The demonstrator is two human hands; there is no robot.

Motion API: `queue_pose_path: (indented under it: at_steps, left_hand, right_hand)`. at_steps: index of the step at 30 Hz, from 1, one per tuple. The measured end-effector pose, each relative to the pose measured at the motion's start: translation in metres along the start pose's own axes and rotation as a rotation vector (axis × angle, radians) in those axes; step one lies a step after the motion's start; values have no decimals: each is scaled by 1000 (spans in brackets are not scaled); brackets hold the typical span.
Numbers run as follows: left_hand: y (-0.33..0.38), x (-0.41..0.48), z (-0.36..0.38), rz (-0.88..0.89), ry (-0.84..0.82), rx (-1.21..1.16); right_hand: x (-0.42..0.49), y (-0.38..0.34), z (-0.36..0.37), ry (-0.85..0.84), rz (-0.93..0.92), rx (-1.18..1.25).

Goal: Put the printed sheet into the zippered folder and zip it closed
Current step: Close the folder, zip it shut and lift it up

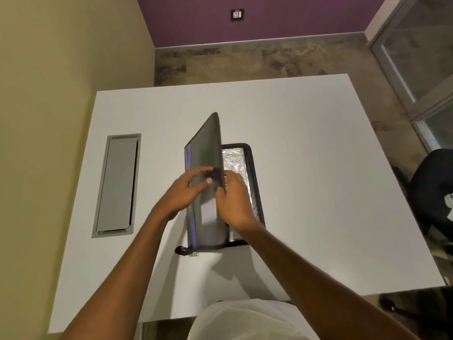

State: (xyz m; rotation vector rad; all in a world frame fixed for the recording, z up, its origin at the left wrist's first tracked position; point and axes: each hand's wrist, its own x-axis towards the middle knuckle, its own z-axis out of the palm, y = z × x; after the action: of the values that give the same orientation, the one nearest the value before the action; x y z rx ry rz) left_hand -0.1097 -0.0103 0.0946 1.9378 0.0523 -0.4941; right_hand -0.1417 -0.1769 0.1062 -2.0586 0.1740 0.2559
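A dark grey zippered folder (204, 148) lies in the middle of the white table (318, 192), its cover raised and tilted over the lower half. Inside the lower half, a shiny plastic sleeve with a printed sheet (232, 159) shows under the cover. My left hand (186, 190) rests on the outside of the raised cover with its fingers on the cover's free edge. My right hand (235, 197) is on the other side of that edge, fingers pinching it, and covers part of the sheet. The zipper pull (193, 253) lies loose at the folder's near left corner.
A grey cable hatch (117, 185) is set into the table at the left. A black office chair (434, 192) stands to the right of the table. The yellow wall runs close along the left side.
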Motion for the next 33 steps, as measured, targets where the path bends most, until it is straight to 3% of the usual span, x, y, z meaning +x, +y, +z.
queue_pose_path:
  at_steps: [4, 7, 14, 22, 26, 30, 33]
  left_hand:
    - [-30, 16, 33, -46, -200, 482]
    - [-50, 29, 64, -52, -224, 670]
    - [-76, 50, 120, -150, -123, 738]
    - [-87, 43, 137, -82, -79, 928]
    - [-96, 23, 130, -29, -11, 917]
    - [-112, -17, 113, -118, 113, 816]
    - [-128, -57, 101, -189, 203, 699]
  right_hand:
    - [18, 53, -26, 131, 155, 1]
    - [28, 88, -33, 114, 243, -40]
    - [44, 130, -29, 55, 291, -109]
    - [31, 155, -15, -135, 177, -638]
    - [20, 157, -18, -211, 92, -744]
    - [-2, 150, -19, -148, -35, -803]
    - [-19, 140, -12, -68, -125, -693]
